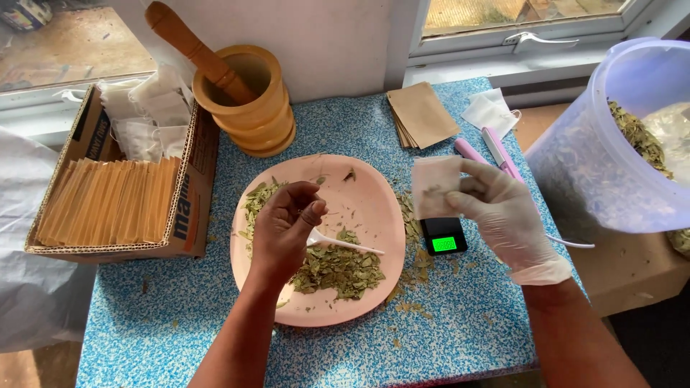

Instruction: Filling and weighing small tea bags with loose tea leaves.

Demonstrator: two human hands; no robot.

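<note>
Working over the blue speckled table (460,323), I keep everything within reach. On my right the big clear bucket (575,165) sits tilted toward me on a lower stand, its mouth turned my way so the dried leaves inside are easy to get at; its far rim runs out of view. On my left the cardboard box (188,194) holds a tidy row of brown envelopes standing on edge, with loose white tea bags heaped behind them, and I cannot see how deep that heap goes. The wooden mortar (262,108) stands at the back with its pestle leaning inside.

Straight in front lies the pink plate (359,208), and the dried leaves (338,267) are piled on its near half, with crumbs scattered off its edge onto the table. My bare left hand (282,228) hangs over the plate, fingers closed in a pinch on the white plastic spoon (345,244), whose bowl end lies hidden under my hand. My gloved right hand (507,215) is raised just above the small black scale (443,236), fingers pinching a white tea bag (434,187) upright with its flat face toward me. Whether its mouth is open, I cannot tell. The scale's green screen glows, too small to read. Behind it lie a flat stack of brown envelopes (420,115) and a pink tool (496,147), partly hidden by my right hand.
</note>
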